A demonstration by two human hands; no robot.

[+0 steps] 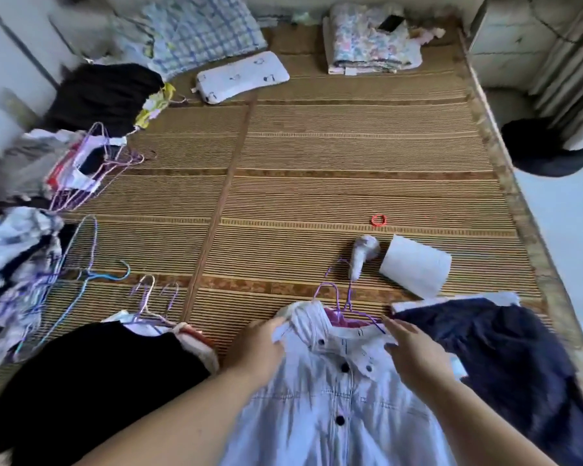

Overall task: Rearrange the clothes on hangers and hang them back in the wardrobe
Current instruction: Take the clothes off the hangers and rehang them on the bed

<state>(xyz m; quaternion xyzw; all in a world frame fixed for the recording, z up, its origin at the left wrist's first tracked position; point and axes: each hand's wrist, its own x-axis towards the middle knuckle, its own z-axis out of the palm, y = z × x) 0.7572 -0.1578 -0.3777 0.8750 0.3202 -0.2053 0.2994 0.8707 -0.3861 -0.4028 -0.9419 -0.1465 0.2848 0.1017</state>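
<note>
2 hands and 1 pale button-front shirt [334,391] are noted, the shirt laid flat at the near edge of the bamboo mat [317,169] on the bed, collar pointing away. 4 dark buttons are counted on its front and collar. A purple hanger [332,292] is seen at the neck, the hook lying on the mat beyond the collar; whether 1 or 2 wires are there cannot be told.

Left hand [260,348]: grip narrow, fingers curled, the collar's left end pinched. Right hand [414,353]: grip narrow, the collar's right end held between thumb and fingers.

Just left of the shirt 1 black garment [98,381] is spread; just right, 1 navy garment [502,348], its edge close to the right hand. Beyond the collar 1 small pale object [362,252], 1 folded white sheet [414,265] and 1 red ring [379,219] are recorded.

Along the left edge a heap of clothes [14,264] is tangled with hangers too many to count, 1 blue hanger [93,275] among them. At the far end are logged 1 small pillow [243,75], 1 checked blanket [199,31], 1 folded floral blanket [367,42] and 1 further black garment [105,95]
</note>
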